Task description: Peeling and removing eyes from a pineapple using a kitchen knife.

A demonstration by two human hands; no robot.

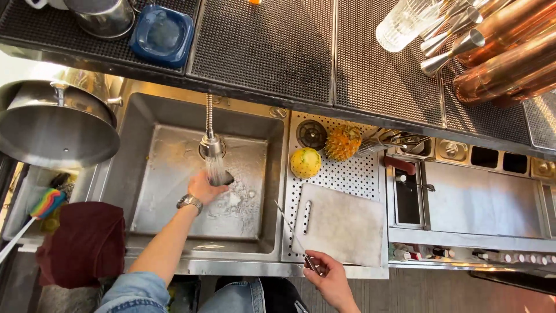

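My left hand (pixel 204 186), a watch on its wrist, reaches into the steel sink (pixel 145 116) under the running spray of the flexible faucet (pixel 211 145). It holds a small dark object in the water; what it is I cannot tell. My right hand (pixel 330 277) is at the counter's front edge, gripping the handle of a long thin knife (pixel 292 232) whose blade points up-left over the sink's rim. Just right of the blade lies a grey cutting board (pixel 341 223) on the perforated drainer (pixel 362 171).
A yellow citrus fruit (pixel 305 163) and a pineapple (pixel 343 142) stand behind the board. A dark red cloth (pixel 84 240) and a rainbow brush (pixel 45 204) lie left of the sink, under a steel lid (pixel 55 124). Copper shakers (pixel 504 52), jiggers and a glass sit on the rubber bar mat.
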